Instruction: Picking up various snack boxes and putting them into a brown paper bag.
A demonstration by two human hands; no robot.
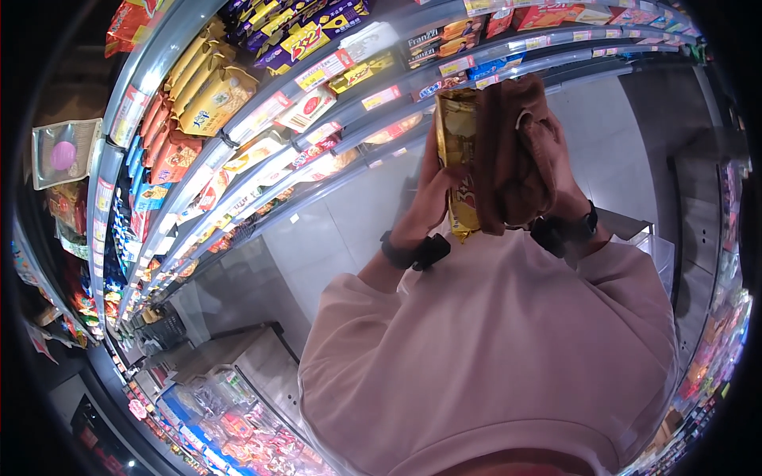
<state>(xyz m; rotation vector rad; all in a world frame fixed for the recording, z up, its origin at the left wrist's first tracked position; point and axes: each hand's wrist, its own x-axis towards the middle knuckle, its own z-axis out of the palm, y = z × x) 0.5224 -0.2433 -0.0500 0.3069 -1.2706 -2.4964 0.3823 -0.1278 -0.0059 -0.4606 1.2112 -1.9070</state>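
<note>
My left hand (430, 199) grips a yellow wrapped biscuit packet (458, 137), held upright in front of my chest. My right hand (562, 163) holds a folded brown cloth (512, 160) that lies against the packet's right side. The cloth covers part of the packet and hides most of my right fingers. Black bands with small devices sit on both wrists.
Lit store shelves (256, 128) with price tags curve along the left and top. They carry yellow snack bags (214, 101) and purple biscuit packs (321, 35). Bins of wrapped sweets (238, 428) stand at lower left. Grey floor tiles (333, 232) lie below.
</note>
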